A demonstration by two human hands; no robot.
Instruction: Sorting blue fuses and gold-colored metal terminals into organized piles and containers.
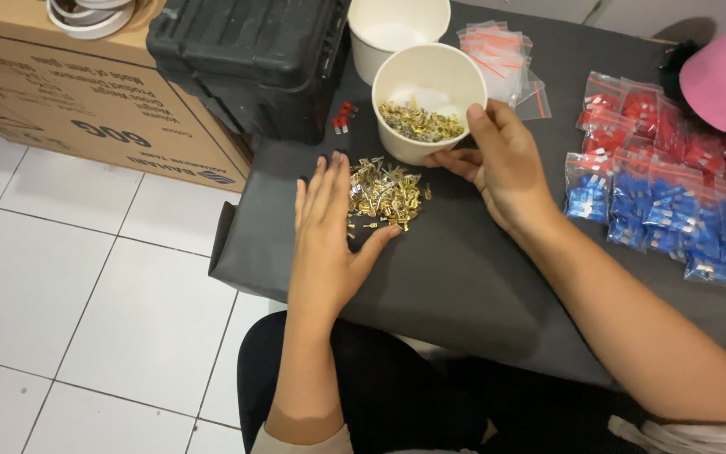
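A cardboard box [102,109] and one black case [245,59] sit far left. The left hand [329,227] lies flat, fingers spread and released, edging one pile of brass terminals [384,193] on the grey table [455,277]. Two white cups: the right hand [502,164] grasps the tilted front cup [426,97], beyond it the second cup [397,29]. Many red and blue bags [674,193] lie right.

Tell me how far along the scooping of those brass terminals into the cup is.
Partly done: some terminals already lie inside the tilted white cup, held by the right hand. In hand: the left hand rests flat beside the loose terminal pile. Left: that whole pile on the dark mat.
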